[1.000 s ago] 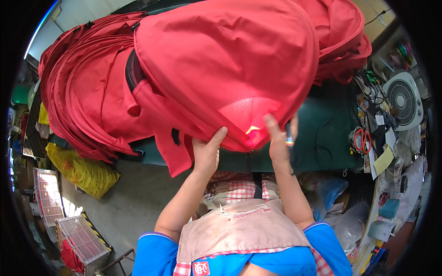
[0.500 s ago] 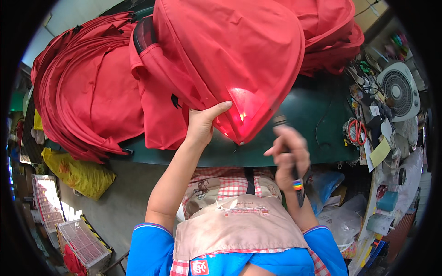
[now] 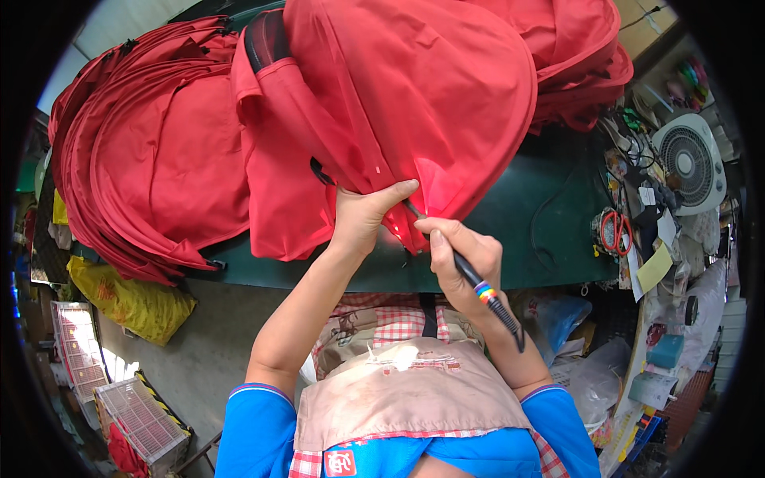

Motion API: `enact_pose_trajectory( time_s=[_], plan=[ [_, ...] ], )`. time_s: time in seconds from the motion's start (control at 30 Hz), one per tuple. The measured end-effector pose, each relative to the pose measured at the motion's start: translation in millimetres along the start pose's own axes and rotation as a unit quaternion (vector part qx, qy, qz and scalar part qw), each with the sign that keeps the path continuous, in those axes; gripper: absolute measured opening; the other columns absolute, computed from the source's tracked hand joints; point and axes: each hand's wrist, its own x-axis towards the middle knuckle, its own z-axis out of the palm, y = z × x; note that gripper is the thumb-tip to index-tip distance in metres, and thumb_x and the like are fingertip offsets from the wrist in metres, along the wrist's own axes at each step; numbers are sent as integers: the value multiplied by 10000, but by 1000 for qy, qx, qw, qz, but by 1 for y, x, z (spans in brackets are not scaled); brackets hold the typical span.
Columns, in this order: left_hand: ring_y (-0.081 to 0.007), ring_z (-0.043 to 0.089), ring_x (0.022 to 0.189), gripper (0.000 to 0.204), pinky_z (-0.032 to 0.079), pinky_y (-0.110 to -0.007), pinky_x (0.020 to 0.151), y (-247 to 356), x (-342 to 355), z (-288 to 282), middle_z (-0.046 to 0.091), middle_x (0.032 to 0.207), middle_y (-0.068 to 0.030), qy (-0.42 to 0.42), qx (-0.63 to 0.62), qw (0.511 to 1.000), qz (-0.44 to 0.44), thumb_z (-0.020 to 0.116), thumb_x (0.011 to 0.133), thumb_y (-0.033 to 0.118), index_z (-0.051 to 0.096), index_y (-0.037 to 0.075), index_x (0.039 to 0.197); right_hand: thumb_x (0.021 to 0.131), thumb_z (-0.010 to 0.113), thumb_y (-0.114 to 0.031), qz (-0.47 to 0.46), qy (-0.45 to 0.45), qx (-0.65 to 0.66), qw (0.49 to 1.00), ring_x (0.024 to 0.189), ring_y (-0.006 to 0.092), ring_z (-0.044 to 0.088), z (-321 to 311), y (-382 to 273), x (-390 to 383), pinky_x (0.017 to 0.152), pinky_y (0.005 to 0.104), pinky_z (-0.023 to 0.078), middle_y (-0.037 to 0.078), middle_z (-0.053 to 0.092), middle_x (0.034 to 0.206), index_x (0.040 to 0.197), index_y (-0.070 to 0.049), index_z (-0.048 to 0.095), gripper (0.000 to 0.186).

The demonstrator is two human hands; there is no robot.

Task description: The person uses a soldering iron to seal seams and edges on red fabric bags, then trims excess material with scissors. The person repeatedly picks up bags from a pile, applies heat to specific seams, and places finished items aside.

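The pointed near corner of a large red fabric piece (image 3: pixel 406 88) is gripped by my left hand (image 3: pixel 358 217), its thumb lying on top of the cloth. My right hand (image 3: pixel 466 259) is closed around a slim black-handled tool (image 3: pixel 470 275) with a rainbow-striped band. The tool's thin front end reaches the cloth beside my left thumb; its very tip is hidden there. A bright patch of light falls on the red corner. A black mesh strip shows along the fabric's upper left side.
Stacked red fabric pieces (image 3: pixel 171 159) lie at the left, and more (image 3: pixel 574 56) at the far right, on a dark green table (image 3: pixel 526 231). Red-handled scissors (image 3: pixel 613 231) and a fan (image 3: pixel 689 163) are at the right. A yellow bag (image 3: pixel 131 299) sits below the table's left edge.
My right hand has moved left and up to the fabric corner, bringing the tool's front end against the cloth. My left hand has shifted slightly right and still grips the corner.
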Motion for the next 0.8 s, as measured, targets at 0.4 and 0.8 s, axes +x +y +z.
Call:
enact_pose_trajectory(
  time_s=[0.4, 0.8],
  plan=[
    [-236, 586, 1214, 896, 473, -389, 1053, 29, -59, -60, 615, 1308, -102, -102, 65, 990, -70, 957, 612, 102, 505, -15, 1377, 1005, 632, -174, -88, -49, 38, 994, 883, 167, 696, -62, 11, 204, 750, 262, 556, 123, 700, 992, 1198, -10, 550, 266],
    [-186, 657, 1133, 560, 542, -334, 946, 158, -94, -196, 659, 1285, -123, 134, 147, 940, 279, 706, 786, -62, 576, -11, 1328, 942, 644, 4, -371, 29, 18, 928, 925, 159, 616, -56, -13, 316, 904, 302, 507, 116, 669, 1049, 1148, -44, 498, 256]
  ],
)
